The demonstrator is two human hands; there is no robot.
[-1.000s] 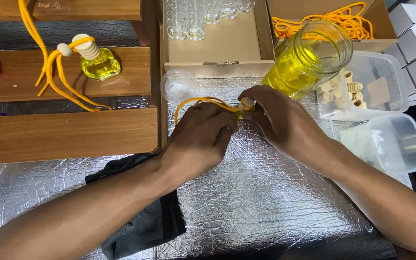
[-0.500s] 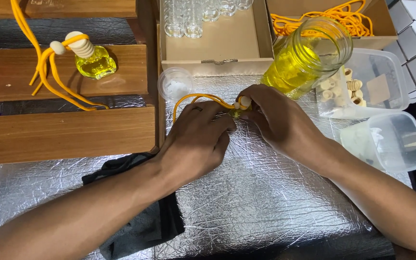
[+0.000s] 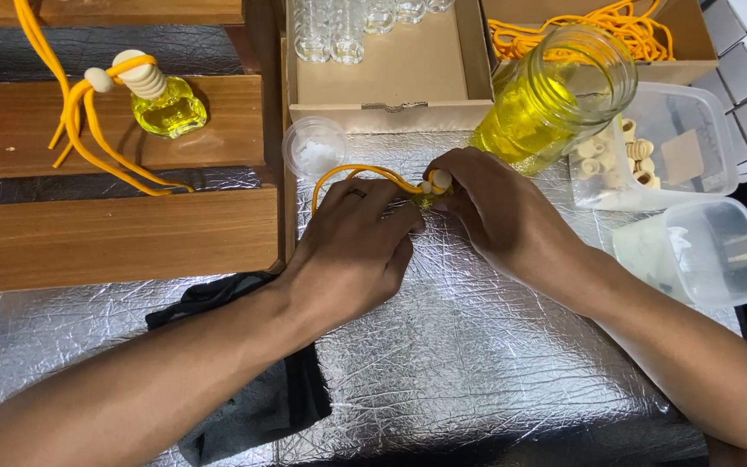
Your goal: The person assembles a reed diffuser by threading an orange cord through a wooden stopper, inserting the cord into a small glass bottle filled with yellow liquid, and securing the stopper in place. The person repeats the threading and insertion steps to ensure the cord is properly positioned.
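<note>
My left hand (image 3: 352, 251) and my right hand (image 3: 499, 207) meet over the silver foil mat (image 3: 477, 363). Between their fingertips they hold a small bottle (image 3: 425, 197) of yellow liquid, mostly hidden by the fingers. A pale wooden bead (image 3: 440, 181) sits at my right fingertips. An orange cord loop (image 3: 347, 177) arches from the bottle over my left hand. A finished small yellow bottle (image 3: 166, 104) with a wooden cap and orange cord stands on the wooden shelf (image 3: 114, 130) at the left.
A large open glass jar (image 3: 555, 95) of yellow liquid stands behind my right hand. Nearby are a small clear round cup (image 3: 315, 149), a cardboard box (image 3: 391, 78) with empty glass bottles, a box of orange cords (image 3: 616, 26), plastic tubs (image 3: 676, 147) with wooden caps, and a black cloth (image 3: 261, 398).
Both hands stay closed together on the small bottle. The view has shifted slightly; the hands have barely moved.
</note>
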